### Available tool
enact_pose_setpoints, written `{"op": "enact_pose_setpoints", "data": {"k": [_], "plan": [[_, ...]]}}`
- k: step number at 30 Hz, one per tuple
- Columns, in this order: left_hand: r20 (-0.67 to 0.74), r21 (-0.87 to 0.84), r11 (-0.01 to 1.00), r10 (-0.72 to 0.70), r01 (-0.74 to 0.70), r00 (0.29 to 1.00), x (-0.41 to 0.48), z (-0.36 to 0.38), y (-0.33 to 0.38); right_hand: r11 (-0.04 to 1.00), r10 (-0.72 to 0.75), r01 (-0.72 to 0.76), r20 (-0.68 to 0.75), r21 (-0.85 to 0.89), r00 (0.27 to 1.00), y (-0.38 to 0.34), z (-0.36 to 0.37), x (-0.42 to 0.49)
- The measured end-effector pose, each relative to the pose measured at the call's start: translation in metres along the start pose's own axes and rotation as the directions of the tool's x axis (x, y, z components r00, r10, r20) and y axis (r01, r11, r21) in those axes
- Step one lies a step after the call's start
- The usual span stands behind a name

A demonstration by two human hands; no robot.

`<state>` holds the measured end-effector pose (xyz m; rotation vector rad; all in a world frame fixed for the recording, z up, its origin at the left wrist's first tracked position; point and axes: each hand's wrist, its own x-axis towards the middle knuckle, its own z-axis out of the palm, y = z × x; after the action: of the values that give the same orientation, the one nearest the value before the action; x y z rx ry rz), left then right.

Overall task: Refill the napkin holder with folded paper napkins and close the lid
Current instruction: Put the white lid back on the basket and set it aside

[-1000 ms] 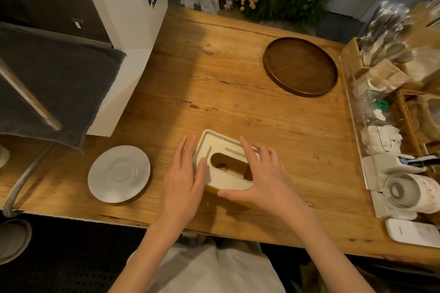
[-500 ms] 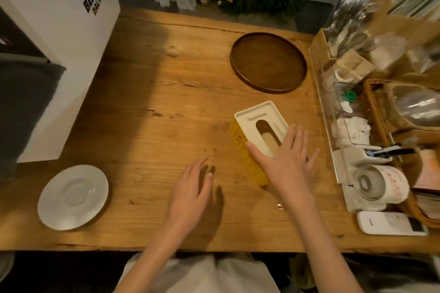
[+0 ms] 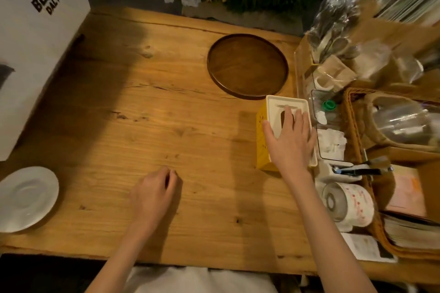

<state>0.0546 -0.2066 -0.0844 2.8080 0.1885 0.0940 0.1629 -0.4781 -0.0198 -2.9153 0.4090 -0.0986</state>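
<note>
The yellow napkin holder (image 3: 262,145) stands on the wooden table (image 3: 154,126) at the right, against a clear organiser. Its white lid (image 3: 276,104) with an oval slot lies on top, closed. My right hand (image 3: 291,140) rests flat on the lid, thumb over the left edge, fingers spread across the slot. My left hand (image 3: 154,190) rests on the bare table to the left and nearer, fingers curled under, holding nothing. No loose napkins show on the table.
A round dark wooden tray (image 3: 247,65) lies just behind the holder. A white saucer (image 3: 26,197) sits at the near left edge. A white machine (image 3: 35,31) fills the left. A clear organiser (image 3: 331,126), a paper roll (image 3: 350,204) and a wicker basket (image 3: 357,126) crowd the right.
My right hand slid the napkin holder from the table's near middle to the right, up against the organiser. My left hand let go of it and curled on the table.
</note>
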Motion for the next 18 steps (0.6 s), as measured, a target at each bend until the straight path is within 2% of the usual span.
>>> {"op": "enact_pose_setpoints", "data": {"k": [7,18], "plan": [[-0.093,0.016,1.000,-0.011,0.013,0.996,-0.0019,0.0105,-0.0012,0.997,0.070,-0.070,-0.017,0.013,0.997,0.0095,0.0013,0.0124],[-0.147,-0.002,1.000,0.015,-0.015,0.989,-0.0020,0.0078,0.0006,0.998,0.032,-0.030,-0.030,0.049,0.999,0.0123,0.0004,0.0117]]}}
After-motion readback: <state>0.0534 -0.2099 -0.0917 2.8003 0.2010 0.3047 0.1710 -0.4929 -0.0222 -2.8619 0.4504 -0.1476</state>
